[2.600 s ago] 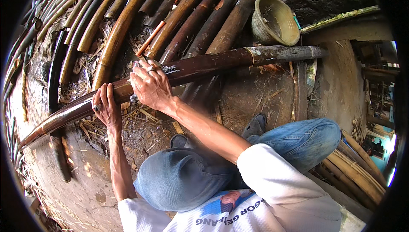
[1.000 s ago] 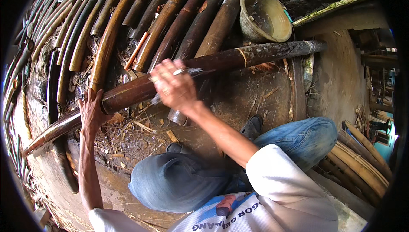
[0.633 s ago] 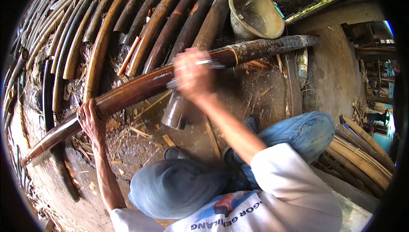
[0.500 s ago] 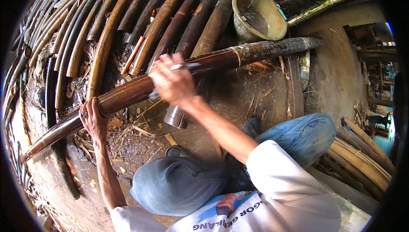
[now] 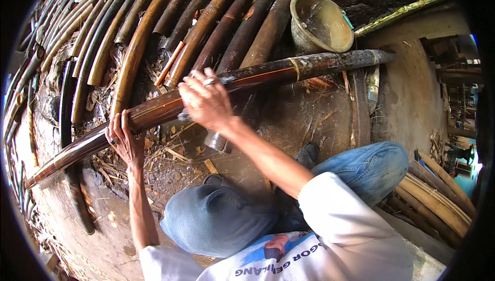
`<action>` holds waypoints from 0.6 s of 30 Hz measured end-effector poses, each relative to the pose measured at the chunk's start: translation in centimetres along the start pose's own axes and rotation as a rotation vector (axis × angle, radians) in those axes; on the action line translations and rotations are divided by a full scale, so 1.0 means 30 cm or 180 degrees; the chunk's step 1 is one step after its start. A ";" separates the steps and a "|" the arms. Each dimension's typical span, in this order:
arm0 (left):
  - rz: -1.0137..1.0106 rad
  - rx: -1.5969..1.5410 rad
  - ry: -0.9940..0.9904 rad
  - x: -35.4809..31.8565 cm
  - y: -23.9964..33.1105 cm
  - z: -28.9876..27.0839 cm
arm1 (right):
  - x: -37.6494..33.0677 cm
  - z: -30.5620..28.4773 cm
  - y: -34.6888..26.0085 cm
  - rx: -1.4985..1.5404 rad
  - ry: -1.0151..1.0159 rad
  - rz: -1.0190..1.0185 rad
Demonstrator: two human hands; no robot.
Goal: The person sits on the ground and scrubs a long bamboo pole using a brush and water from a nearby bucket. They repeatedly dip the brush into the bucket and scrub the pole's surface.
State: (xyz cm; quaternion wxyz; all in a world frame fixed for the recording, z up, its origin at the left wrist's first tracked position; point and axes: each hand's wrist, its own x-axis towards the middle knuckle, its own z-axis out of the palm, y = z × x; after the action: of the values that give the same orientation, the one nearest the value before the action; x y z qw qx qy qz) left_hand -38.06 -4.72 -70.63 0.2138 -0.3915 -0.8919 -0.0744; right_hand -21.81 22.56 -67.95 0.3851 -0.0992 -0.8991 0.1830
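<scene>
A long, dark brown, wet-looking bamboo pole lies aslant before me, from the lower left up to the far right. My left hand grips the pole left of its middle, fingers over its top and thumb against its near side; a ring shows on one finger. Farther right along it, my right hand presses down on the pole, its fingers bent over a grey scrubbing pad. Grey edges of the pad stick out on both sides of the hand; the rest is hidden beneath it.
Several dark bamboo poles lie side by side at the far left. A round basin with water stands just beyond the pole. Wood shavings litter the wet ground by my feet. Lighter bamboo lengths are stacked at the right.
My left hand has shifted a little right along the pole, its fingers now straighter. My right hand, blurred before, is sharper and still on the pole. The whole view has shifted slightly.
</scene>
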 end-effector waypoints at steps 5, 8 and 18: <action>0.0130 -0.0021 -0.1804 0.142 -0.152 -0.203 | -0.134 -0.449 0.493 -0.1279 -0.0169 0.1815; -0.0015 -0.0449 -0.1618 0.122 -0.090 -0.097 | -0.225 -0.612 0.739 -0.1880 -0.0308 0.1892; 0.0200 -0.0051 0.0008 -0.005 -0.094 -0.044 | -0.016 0.004 -0.102 0.0271 -0.0279 0.0286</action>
State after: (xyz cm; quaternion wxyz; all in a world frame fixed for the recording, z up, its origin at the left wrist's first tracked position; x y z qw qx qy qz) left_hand -39.61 -7.15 -69.43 0.2139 -0.4209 -0.8783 -0.0753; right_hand -21.69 19.59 -67.09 0.3408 -0.1148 -0.9011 0.2424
